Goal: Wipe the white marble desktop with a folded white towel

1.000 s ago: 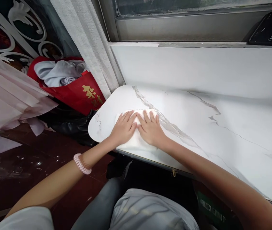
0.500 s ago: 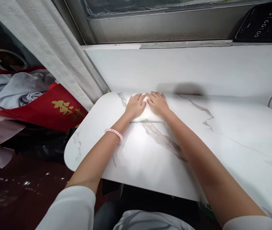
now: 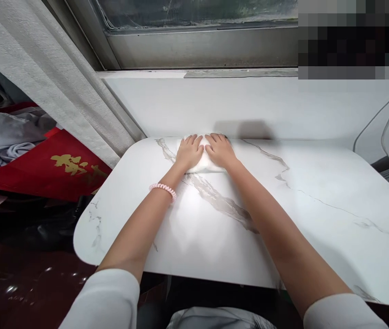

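A white folded cloth [image 3: 205,165] lies on the white marble-patterned table [image 3: 197,242], close to the wall at the back. My left hand [image 3: 189,153] rests flat on its left part, fingers stretched out. On the right part my right hand [image 3: 220,151] is likewise flat, fingers pointing away from me. The two thumbs point toward each other, with a small gap between them. Much of the cloth is hidden under the hands. A pink coiled band [image 3: 163,192] is round my left wrist.
Behind the table rises a white wall panel [image 3: 180,105] below a window [image 3: 197,45]. A pale curtain [image 3: 60,77] hangs at the left, near a red bag [image 3: 67,164] with clothes. Cables [image 3: 384,128] run down at the right. The top right corner is pixelated.
Both hands and the cloth under them have slid slightly to the right along the table. The camera view has shifted a little to the right.
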`<state>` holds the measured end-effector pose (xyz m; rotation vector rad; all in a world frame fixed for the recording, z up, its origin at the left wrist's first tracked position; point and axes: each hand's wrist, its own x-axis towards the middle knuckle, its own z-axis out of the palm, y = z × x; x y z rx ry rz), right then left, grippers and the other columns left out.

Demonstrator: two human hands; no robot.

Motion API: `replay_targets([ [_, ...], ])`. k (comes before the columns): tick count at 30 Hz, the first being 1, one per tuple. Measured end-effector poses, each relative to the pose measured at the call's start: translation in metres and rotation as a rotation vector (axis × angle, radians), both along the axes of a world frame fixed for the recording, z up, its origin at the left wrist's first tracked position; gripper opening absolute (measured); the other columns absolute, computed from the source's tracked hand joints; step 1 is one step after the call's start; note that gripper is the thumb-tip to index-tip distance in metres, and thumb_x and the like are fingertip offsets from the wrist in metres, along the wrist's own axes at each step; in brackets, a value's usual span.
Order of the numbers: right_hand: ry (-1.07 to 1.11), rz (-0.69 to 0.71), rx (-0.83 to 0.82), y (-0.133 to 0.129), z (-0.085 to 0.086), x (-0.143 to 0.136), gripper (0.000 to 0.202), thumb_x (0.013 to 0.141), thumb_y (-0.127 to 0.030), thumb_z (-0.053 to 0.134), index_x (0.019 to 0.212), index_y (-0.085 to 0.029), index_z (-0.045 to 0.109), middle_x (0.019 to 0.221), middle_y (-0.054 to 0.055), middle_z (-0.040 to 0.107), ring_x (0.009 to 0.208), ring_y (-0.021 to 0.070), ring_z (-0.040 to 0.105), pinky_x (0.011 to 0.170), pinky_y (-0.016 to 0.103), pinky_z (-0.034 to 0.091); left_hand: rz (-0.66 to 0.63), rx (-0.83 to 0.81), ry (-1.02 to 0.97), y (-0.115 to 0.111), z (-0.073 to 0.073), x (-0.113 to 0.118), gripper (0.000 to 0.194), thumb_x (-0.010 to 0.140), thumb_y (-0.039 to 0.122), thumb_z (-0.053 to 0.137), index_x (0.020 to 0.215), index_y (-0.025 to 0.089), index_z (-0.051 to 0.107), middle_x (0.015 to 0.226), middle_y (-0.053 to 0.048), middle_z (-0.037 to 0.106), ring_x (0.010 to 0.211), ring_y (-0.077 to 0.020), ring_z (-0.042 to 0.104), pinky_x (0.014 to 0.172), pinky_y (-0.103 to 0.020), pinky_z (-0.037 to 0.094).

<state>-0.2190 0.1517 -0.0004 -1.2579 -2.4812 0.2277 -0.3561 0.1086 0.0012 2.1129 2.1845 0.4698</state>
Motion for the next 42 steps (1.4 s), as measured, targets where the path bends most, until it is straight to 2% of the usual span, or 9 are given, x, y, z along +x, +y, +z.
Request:
replay_targets([
  [5, -0.040, 0.027, 0.004, -0.034, 0.001, 0.015, 0.054, 0.098, -0.024, 0.032, 0.150, -0.012, 0.044, 0.156, 0.012, 0.043, 0.142, 0.0263, 0.035, 0.117, 0.042, 0.025, 0.009, -0.050, 0.035, -0.041, 0.002, 0.016, 0.054, 0.102, 0.029, 0.027, 0.153, 0.012, 0.036, 0.161, -0.014, 0.033, 0.150, -0.0266, 0.026, 0.124, -0.048, 0.015],
  [14, -0.060, -0.018, 0.027, -0.141, -0.002, 0.045, 0.055, 0.099, -0.027, 0.032, 0.151, -0.011, 0.043, 0.157, 0.016, 0.041, 0.144, 0.0306, 0.035, 0.119, 0.046, 0.025, -0.106, -0.026, 0.030, -0.139, -0.003, 0.036, 0.052, 0.102, 0.032, 0.027, 0.152, 0.019, 0.036, 0.161, -0.012, 0.035, 0.150, -0.0262, 0.026, 0.123, -0.054, 0.018],
  [18, -0.099, -0.005, 0.031, -0.179, 0.001, 0.061, 0.056, 0.100, -0.030, 0.033, 0.151, -0.010, 0.043, 0.157, 0.019, 0.040, 0.145, 0.0353, 0.035, 0.119, 0.051, 0.026, -0.125, -0.012, 0.036, -0.175, -0.005, 0.051, 0.053, 0.102, 0.031, 0.026, 0.152, 0.017, 0.037, 0.160, -0.014, 0.035, 0.151, -0.0278, 0.026, 0.123, -0.056, 0.017],
  [23, -0.140, 0.043, 0.014, -0.215, 0.004, 0.087, 0.059, 0.099, -0.032, 0.035, 0.153, -0.008, 0.040, 0.158, 0.023, 0.036, 0.147, 0.0393, 0.030, 0.119, 0.057, 0.026, -0.153, -0.008, 0.028, -0.213, -0.004, 0.077, 0.055, 0.102, 0.032, 0.023, 0.153, 0.015, 0.035, 0.160, -0.014, 0.034, 0.151, -0.0283, 0.023, 0.124, -0.057, 0.018],
  [27, -0.137, 0.072, 0.000, -0.230, 0.003, 0.111, 0.060, 0.098, -0.033, 0.036, 0.153, -0.010, 0.040, 0.159, 0.023, 0.032, 0.149, 0.0393, 0.025, 0.119, 0.059, 0.027, -0.200, 0.028, 0.020, -0.230, -0.008, 0.093, 0.057, 0.102, 0.032, 0.024, 0.157, 0.018, 0.028, 0.161, -0.014, 0.033, 0.151, -0.0285, 0.023, 0.123, -0.060, 0.020],
  [30, -0.137, 0.081, -0.016, -0.229, 0.004, 0.121, 0.060, 0.098, -0.034, 0.035, 0.154, -0.012, 0.039, 0.160, 0.021, 0.032, 0.150, 0.0370, 0.025, 0.118, 0.059, 0.029, -0.231, 0.036, 0.012, -0.227, -0.011, 0.098, 0.058, 0.102, 0.033, 0.025, 0.158, 0.022, 0.025, 0.161, -0.012, 0.033, 0.151, -0.0279, 0.023, 0.123, -0.060, 0.020],
  [33, -0.165, 0.060, -0.066, -0.213, 0.007, 0.121, 0.061, 0.098, -0.035, 0.036, 0.154, -0.012, 0.038, 0.160, 0.020, 0.033, 0.150, 0.0360, 0.025, 0.119, 0.058, 0.028, -0.251, -0.002, 0.012, -0.206, -0.010, 0.098, 0.057, 0.101, 0.034, 0.024, 0.157, 0.020, 0.030, 0.161, -0.011, 0.034, 0.151, -0.0267, 0.024, 0.124, -0.057, 0.020],
  [37, -0.184, -0.064, -0.129, -0.160, 0.008, 0.108, 0.061, 0.099, -0.032, 0.035, 0.156, -0.012, 0.034, 0.162, 0.018, 0.031, 0.151, 0.0350, 0.024, 0.121, 0.054, 0.021, -0.226, -0.070, 0.029, -0.146, -0.003, 0.098, 0.056, 0.100, 0.029, 0.025, 0.152, 0.010, 0.036, 0.160, -0.015, 0.034, 0.151, -0.0281, 0.026, 0.124, -0.056, 0.018],
  [42, -0.110, -0.140, -0.087, -0.073, 0.006, 0.097, 0.056, 0.099, -0.029, 0.031, 0.154, -0.016, 0.038, 0.161, 0.015, 0.035, 0.149, 0.0308, 0.028, 0.121, 0.049, 0.019, -0.188, -0.075, 0.023, -0.053, 0.004, 0.098, 0.054, 0.100, 0.026, 0.028, 0.152, 0.014, 0.037, 0.161, -0.012, 0.034, 0.150, -0.0259, 0.027, 0.123, -0.052, 0.018],
])
